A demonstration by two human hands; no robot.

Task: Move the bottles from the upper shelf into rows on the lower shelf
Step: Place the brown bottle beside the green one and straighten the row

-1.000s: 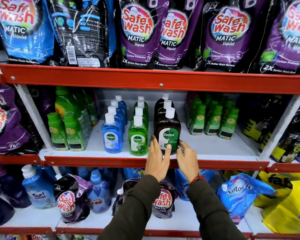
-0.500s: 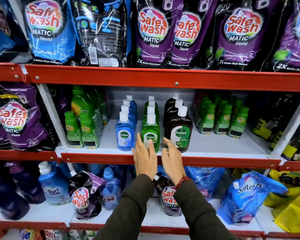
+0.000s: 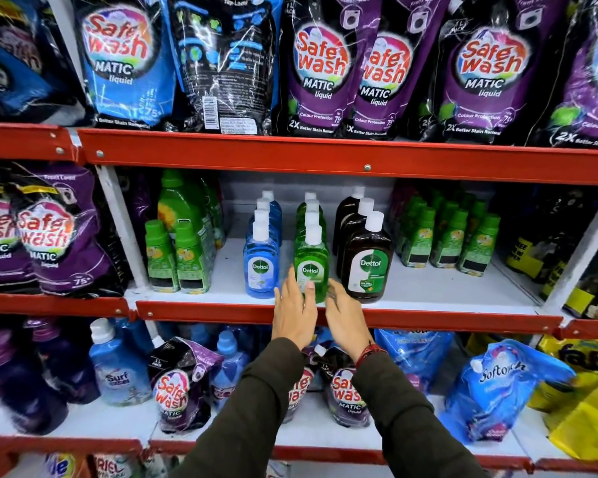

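- Bottles – three Dettol rows stand on the white middle shelf (image 3: pixel 428 288), running front to back: blue row (image 3: pixel 261 267), green row (image 3: pixel 310 260), brown row (image 3: pixel 368 267)
- Rows are set well apart from each other, labels forward – likely so each colour reads as its own file from the aisle
- Left hand (image 3: pixel 295 313) open, fingers spread, thumb tip against the lower label of the front green bottle; palm over the red shelf lip (image 3: pixel 446 317)
- Right hand (image 3: pixel 344 315) open, slightly blurred, just beside the same bottle's right flank; whether it touches cannot be told
- Judgement: hands flank the green front bottle to square it with its row, not to lift it – neither hand is closed on anything
- Pouches (image 3: pixel 325 63) fill the shelf above; no loose bottles seen there, so the move looks mostly done
- Risk: a nudge could tip the bottle backward into its row
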